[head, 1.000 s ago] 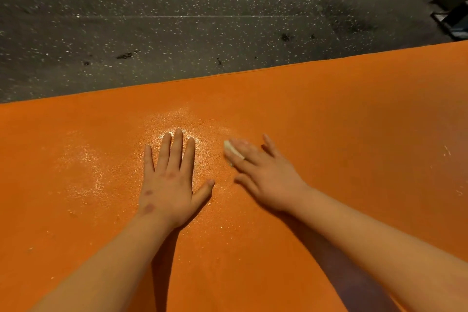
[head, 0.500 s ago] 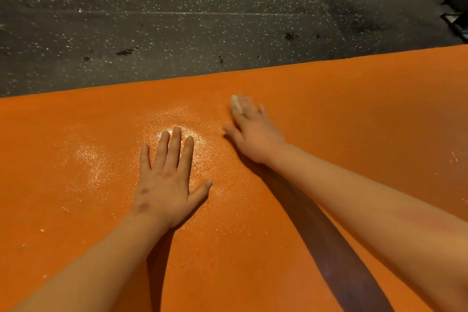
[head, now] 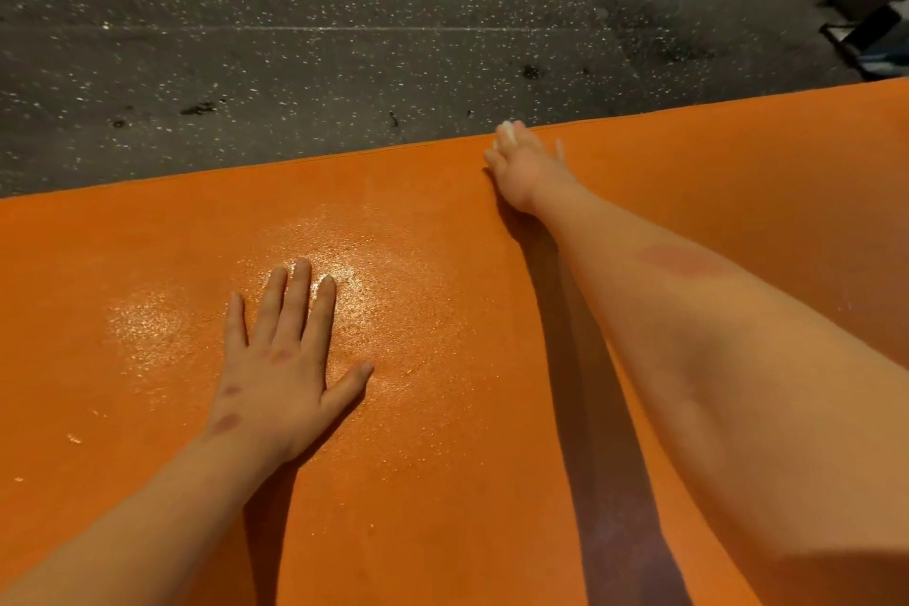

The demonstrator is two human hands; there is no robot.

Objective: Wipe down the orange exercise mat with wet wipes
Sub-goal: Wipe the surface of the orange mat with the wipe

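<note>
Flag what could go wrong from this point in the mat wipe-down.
1. The wet wipe under the right hand sits at the far edge of the orange mat. Pushing further could drag it onto the speckled floor, where it would likely pick up grit.
2. The left hand lies flat beside a glistening wet patch. If it bears weight during this long reach, it might slide.
</note>
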